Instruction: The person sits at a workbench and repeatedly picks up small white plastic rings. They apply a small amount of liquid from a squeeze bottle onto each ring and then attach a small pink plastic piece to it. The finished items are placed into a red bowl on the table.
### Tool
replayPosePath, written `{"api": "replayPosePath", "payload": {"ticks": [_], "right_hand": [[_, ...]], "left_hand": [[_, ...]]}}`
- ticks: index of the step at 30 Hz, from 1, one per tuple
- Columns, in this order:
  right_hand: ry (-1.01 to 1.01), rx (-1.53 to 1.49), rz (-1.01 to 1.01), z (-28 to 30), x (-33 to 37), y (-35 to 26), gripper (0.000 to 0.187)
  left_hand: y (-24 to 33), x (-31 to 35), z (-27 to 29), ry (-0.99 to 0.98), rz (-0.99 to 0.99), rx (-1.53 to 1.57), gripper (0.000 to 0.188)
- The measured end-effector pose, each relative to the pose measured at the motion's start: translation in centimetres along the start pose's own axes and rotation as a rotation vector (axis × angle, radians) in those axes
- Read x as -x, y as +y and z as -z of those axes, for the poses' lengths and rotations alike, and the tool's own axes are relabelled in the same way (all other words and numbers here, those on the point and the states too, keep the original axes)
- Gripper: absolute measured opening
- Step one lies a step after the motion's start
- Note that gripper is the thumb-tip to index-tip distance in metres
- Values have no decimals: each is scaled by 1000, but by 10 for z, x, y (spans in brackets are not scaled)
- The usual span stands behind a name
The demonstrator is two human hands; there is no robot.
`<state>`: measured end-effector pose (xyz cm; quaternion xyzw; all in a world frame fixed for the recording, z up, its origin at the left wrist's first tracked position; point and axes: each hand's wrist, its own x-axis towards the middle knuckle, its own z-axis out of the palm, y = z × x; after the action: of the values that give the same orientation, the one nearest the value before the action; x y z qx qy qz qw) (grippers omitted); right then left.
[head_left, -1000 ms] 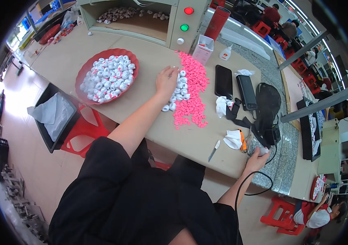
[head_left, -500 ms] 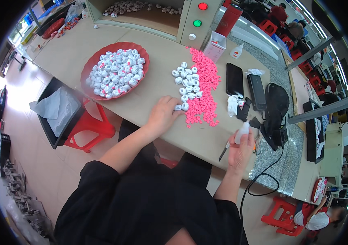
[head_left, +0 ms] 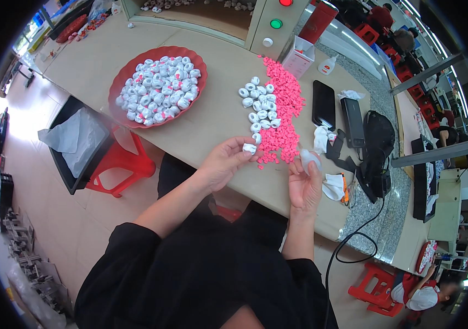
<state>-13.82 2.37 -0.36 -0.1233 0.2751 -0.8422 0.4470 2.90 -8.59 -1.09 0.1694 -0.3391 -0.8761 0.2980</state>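
My left hand (head_left: 222,165) pinches a small white ring-like piece (head_left: 249,148) between thumb and fingertips, just above the table's near side. My right hand (head_left: 305,189) is closed around a small translucent white squeeze bottle (head_left: 310,159), held to the right of that piece. Beyond my left hand lies a loose cluster of similar white pieces (head_left: 261,104). Touching the cluster's right side is a long patch of small bright pink pieces (head_left: 283,96). A scalloped red tray (head_left: 204,82) at the left is heaped with white pieces, some showing pink bits.
A cabinet with buttons (head_left: 267,33) stands at the back. On the right lie a black phone (head_left: 323,104), a dark oblong device (head_left: 352,122), a black bag (head_left: 376,137), a crumpled tissue (head_left: 333,187) and a cable. A lined black bin (head_left: 75,137) rests on a red stool.
My left hand has lifted one white piece from the near end of the cluster. My right hand has brought the bottle leftward and tipped it, closer to the left hand.
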Motion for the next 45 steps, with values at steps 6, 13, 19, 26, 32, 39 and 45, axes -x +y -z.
{"api": "replayPosePath", "payload": {"ticks": [6, 13, 19, 26, 32, 39, 45], "right_hand": [[-61, 124, 40, -2, 5, 2, 22], [-63, 582, 342, -4, 15, 15, 27], [-170, 875, 532, -3, 24, 23, 28], [-255, 1163, 673, -7, 22, 14, 28], [-206, 1097, 656, -3, 23, 19, 28], [-203, 1059, 628, 0, 20, 20, 28], [-191, 1050, 609, -3, 21, 20, 28]], "left_hand": [[-7, -1, -9, -77, -135, -342, 27], [-11, -2, -6, -44, -120, -276, 28], [-20, 1, 1, -29, -143, -324, 30], [-19, 1, -3, 1, -164, -414, 32], [-18, 1, -2, 2, -176, -504, 33], [-17, 1, -2, -7, -178, -541, 35], [-15, 2, -3, -8, -179, -611, 35]]}}
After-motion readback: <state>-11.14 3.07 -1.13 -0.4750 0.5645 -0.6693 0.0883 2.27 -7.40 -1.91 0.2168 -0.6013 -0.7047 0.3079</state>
